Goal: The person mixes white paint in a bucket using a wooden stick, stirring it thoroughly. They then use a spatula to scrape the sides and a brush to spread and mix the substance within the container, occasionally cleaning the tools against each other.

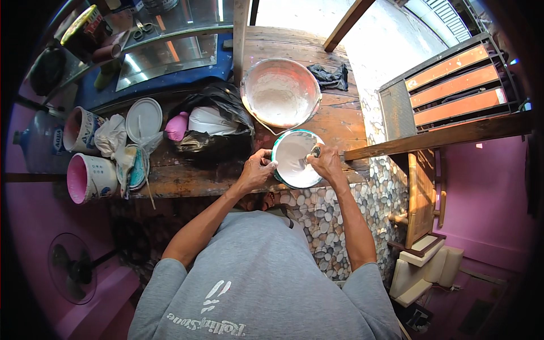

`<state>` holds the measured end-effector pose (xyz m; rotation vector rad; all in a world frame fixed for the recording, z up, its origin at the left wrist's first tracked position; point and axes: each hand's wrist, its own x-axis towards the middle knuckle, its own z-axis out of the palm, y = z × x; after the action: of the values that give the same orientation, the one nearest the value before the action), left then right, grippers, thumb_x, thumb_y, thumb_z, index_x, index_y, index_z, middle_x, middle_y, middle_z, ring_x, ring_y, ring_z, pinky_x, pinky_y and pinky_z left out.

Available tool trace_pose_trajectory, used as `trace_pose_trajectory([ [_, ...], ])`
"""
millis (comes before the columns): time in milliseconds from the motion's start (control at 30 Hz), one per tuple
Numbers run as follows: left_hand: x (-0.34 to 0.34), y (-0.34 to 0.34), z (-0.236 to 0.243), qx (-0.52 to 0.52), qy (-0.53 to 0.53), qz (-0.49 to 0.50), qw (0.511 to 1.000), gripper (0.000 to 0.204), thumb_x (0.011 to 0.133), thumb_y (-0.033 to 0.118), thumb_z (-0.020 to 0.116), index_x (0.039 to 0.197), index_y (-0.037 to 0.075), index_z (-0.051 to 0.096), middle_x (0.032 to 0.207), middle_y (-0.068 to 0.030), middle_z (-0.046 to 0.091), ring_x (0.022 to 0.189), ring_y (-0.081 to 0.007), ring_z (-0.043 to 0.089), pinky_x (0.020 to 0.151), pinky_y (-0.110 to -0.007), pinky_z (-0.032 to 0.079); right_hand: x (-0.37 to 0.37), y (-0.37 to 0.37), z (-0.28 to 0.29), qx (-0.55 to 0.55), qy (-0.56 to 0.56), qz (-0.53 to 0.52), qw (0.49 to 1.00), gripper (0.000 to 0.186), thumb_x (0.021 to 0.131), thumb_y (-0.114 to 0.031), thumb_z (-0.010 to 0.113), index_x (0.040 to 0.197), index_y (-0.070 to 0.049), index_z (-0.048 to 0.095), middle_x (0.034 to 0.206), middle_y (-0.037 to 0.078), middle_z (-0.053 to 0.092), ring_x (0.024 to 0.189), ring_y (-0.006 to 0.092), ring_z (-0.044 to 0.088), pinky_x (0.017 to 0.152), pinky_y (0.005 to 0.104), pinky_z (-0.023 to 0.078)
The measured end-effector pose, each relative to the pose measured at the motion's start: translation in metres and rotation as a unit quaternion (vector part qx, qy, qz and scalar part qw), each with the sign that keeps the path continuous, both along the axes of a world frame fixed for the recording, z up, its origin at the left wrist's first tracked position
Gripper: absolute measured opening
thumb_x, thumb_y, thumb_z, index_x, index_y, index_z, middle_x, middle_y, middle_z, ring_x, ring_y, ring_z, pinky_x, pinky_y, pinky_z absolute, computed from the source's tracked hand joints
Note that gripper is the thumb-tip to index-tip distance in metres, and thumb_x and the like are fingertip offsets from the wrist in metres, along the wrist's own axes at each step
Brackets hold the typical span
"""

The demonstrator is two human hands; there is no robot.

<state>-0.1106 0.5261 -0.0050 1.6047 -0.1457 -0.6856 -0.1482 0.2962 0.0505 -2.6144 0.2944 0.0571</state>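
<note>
Near the front edge of the wooden table stands a round tub (292,180) with a green outer side and pale, whitish stuff inside. My left hand (258,170) is closed on the tub's left rim, thumb and fingers pinching it. Over the right side of the tub, my right hand (327,162) grips a short-handled tool (315,151); its lower end is inside the tub and its kind cannot be made out. Just behind is a larger bucket (280,93), coated with pale residue, its wire handle hanging at the front.
On the table (340,122), a black plastic bag (226,139) with a white bundle lies left, a dark cloth (330,77) at the back. Further left are a white lid (144,119) and two pails (90,178). A wooden beam (436,136) juts in from the right.
</note>
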Motion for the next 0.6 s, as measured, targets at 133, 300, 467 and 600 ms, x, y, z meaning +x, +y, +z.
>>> trace_pose_trajectory([
  [133,0.000,0.000,0.004,0.004,-0.008,-0.010,1.000,0.033,0.087,0.011,0.066,0.115,-0.003,0.056,0.072,-0.0056,0.064,0.063,-0.0096,0.060,0.055,-0.025,0.049,-0.007,0.004,-0.006,0.100,0.035,-0.016,0.994,0.033,0.068,-0.023,0.066,0.088,0.003,0.067,0.075,0.024,0.065,0.072,0.0379,0.065,0.069,0.0431,0.051],
  [300,0.001,0.000,0.005,0.007,-0.003,-0.013,1.000,0.033,0.087,0.011,0.066,0.116,-0.002,0.056,0.074,-0.0057,0.064,0.063,-0.0094,0.060,0.055,-0.025,0.049,0.009,0.011,-0.017,0.102,-0.058,-0.014,0.993,0.029,0.072,-0.023,0.068,0.087,0.002,0.065,0.073,0.023,0.064,0.070,0.0373,0.064,0.067,0.0428,0.051],
  [467,-0.001,-0.001,0.008,0.011,0.004,-0.009,1.000,0.033,0.087,0.011,0.066,0.117,-0.001,0.056,0.075,-0.0057,0.064,0.063,-0.0092,0.060,0.055,-0.025,0.049,0.008,-0.002,-0.007,0.024,-0.040,-0.013,0.999,0.025,0.073,-0.018,0.065,0.089,0.000,0.063,0.074,0.023,0.064,0.070,0.0391,0.064,0.067,0.0443,0.050],
  [600,-0.002,0.000,0.006,0.014,-0.005,-0.004,1.000,0.033,0.087,0.012,0.066,0.116,-0.001,0.056,0.074,-0.0056,0.064,0.063,-0.0096,0.060,0.055,-0.026,0.048,-0.009,-0.010,-0.011,-0.001,-0.054,-0.010,0.999,0.027,0.070,-0.020,0.066,0.089,0.000,0.065,0.075,0.025,0.064,0.071,0.0397,0.063,0.069,0.0442,0.050],
])
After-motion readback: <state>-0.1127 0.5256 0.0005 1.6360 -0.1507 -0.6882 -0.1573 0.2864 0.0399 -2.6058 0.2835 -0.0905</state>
